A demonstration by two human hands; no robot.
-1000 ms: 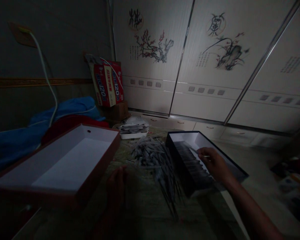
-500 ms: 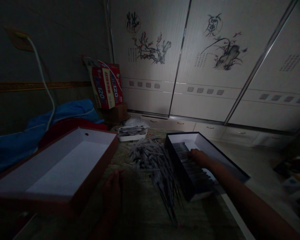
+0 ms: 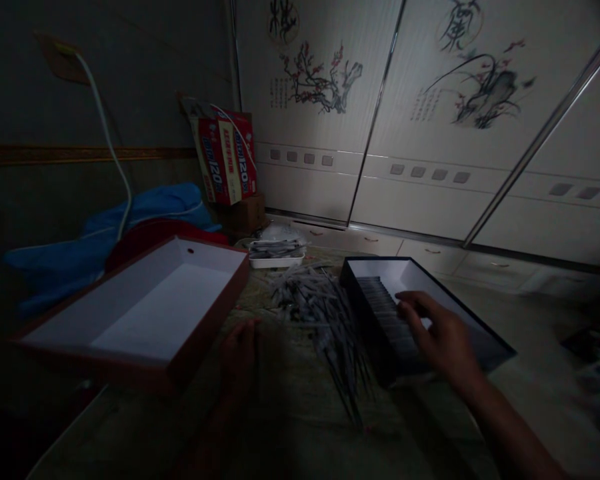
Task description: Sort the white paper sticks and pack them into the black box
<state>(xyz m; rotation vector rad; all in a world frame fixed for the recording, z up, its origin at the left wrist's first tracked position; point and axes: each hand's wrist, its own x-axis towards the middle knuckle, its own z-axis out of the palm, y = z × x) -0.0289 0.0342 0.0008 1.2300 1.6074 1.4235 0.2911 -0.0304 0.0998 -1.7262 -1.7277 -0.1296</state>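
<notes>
My right hand (image 3: 443, 337) is over the dark-edged box (image 3: 460, 310), thumb and forefinger tips brought together in a pinch. Anything between them is too small and dim to make out. Under and beside it lies a row of thin dark sticks in clear sleeves (image 3: 380, 303), packed side by side along the box's left part. My left hand (image 3: 239, 350) rests low on the table, its fingers curled together, deep in shadow; what it holds, if anything, is hidden. Between both hands spreads a loose pile of sleeved thin sticks (image 3: 320, 300), some pointing towards me.
A red-brown box with a white inside (image 3: 150, 307) stands on the left. Behind the pile sits a white tray (image 3: 277, 262) of similar sticks and clear plastic. Blue cloth (image 3: 145, 203), a red carton (image 3: 227, 157) and white sliding doors (image 3: 320, 193) are farther back.
My right hand has drawn back from the row of sticks and lifted a little, its thumb and forefinger now showing. The view has shifted slightly; my left hand stays on the table.
</notes>
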